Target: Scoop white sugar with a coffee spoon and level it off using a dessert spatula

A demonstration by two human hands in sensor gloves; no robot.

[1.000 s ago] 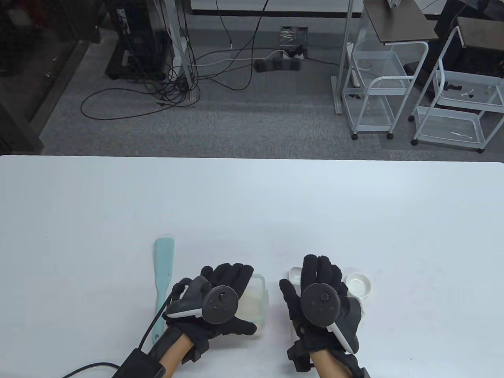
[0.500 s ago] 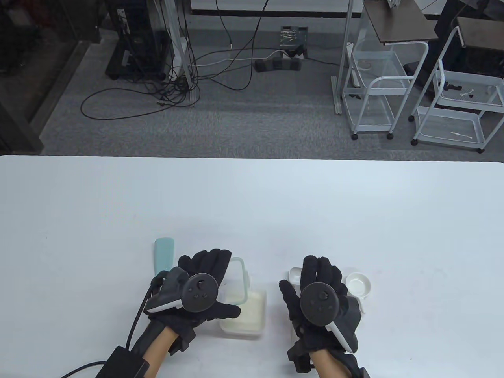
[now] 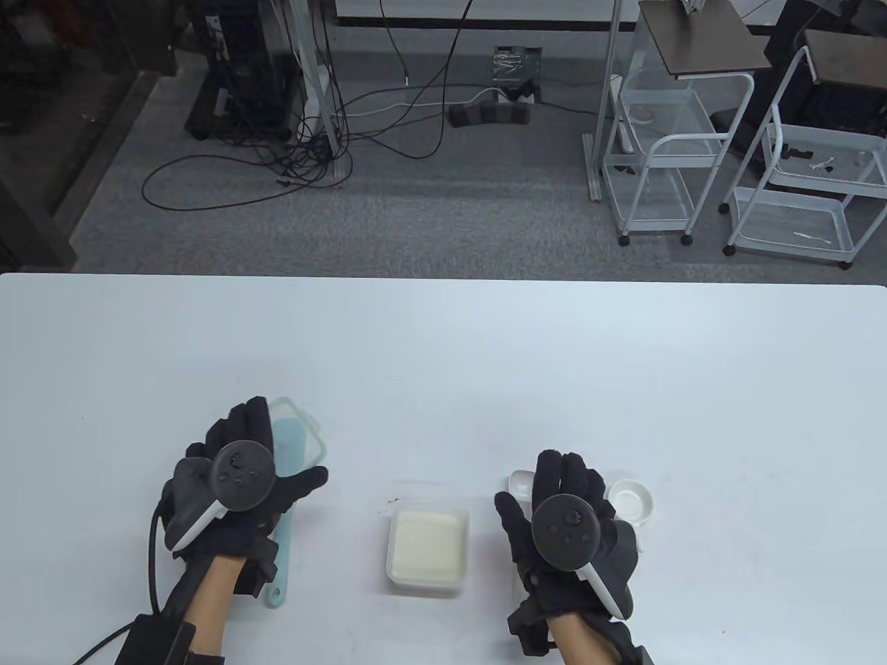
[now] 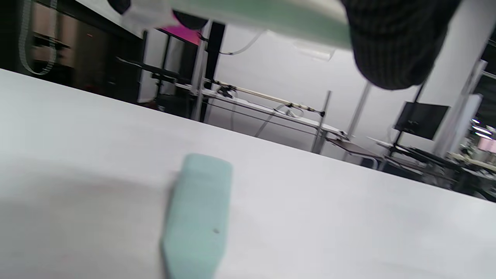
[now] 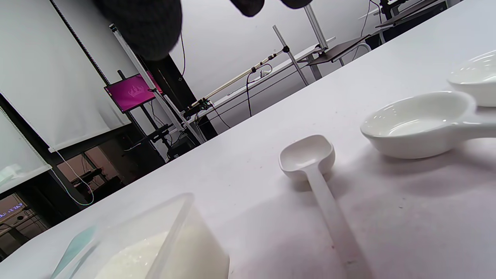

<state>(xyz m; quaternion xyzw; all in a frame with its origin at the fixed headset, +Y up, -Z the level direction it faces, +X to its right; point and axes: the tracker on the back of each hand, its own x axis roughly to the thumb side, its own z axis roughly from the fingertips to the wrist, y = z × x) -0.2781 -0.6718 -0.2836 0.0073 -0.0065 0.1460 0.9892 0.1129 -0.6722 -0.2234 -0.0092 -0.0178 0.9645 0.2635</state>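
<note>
A clear tub of white sugar [image 3: 427, 547] stands uncovered near the front of the table; its wall shows as the tub [image 5: 170, 240] in the right wrist view. My left hand [image 3: 277, 457] holds the tub's clear, green-rimmed lid [image 3: 315, 436] off to the left, above the mint dessert spatula [image 3: 276, 594]. The spatula's blade [image 4: 197, 217] lies flat on the table under the lid [image 4: 271, 15]. My right hand [image 3: 561, 478] hovers with straight fingers over the white coffee spoon [image 3: 520, 481], holding nothing. The coffee spoon [image 5: 310, 159] lies bowl up.
A larger white round scoop [image 3: 632, 500] lies right of the coffee spoon, shown as the scoop [image 5: 418, 124] in the right wrist view, with another white bowl [image 5: 476, 77] behind it. White carts [image 3: 665, 152] stand on the floor beyond the table's far edge.
My left hand has lifted the lid off the sugar tub and carried it left, over the spatula. The tub now stands uncovered. My right hand has stayed where it was.
</note>
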